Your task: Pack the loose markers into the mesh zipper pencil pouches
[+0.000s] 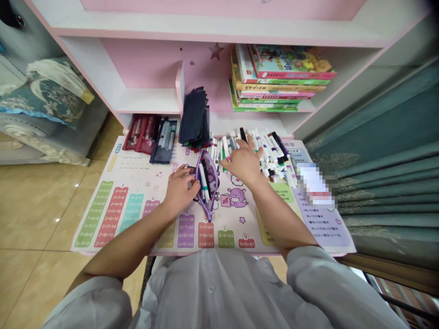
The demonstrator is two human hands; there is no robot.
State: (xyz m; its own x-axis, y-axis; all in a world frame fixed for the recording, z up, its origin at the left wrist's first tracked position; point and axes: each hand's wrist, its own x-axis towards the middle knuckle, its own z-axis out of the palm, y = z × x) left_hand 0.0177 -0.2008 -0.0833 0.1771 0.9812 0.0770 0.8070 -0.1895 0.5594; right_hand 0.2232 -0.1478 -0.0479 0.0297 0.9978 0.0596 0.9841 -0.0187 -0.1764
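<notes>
A purple-edged zip pencil pouch (216,198) lies with its mouth gaping on the printed mat, several markers (205,183) inside it. At its left edge is my left hand (180,189), fingers bent, thumb and forefinger closed on the pouch's rim. My right hand (245,162) reaches over a large heap of white-barrelled markers (272,148) with coloured caps. Its fingers are spread among the markers, and no marker is visibly gripped.
Red mesh pouches (148,133) and a dark blue pouch (163,141), all with markers, lie back left. Dark pouches (194,119) are stacked by the shelf divider. Books (274,87) fill the shelf's right side. A pixelated white object (315,185) lies right; a curtain (387,137) hangs beyond.
</notes>
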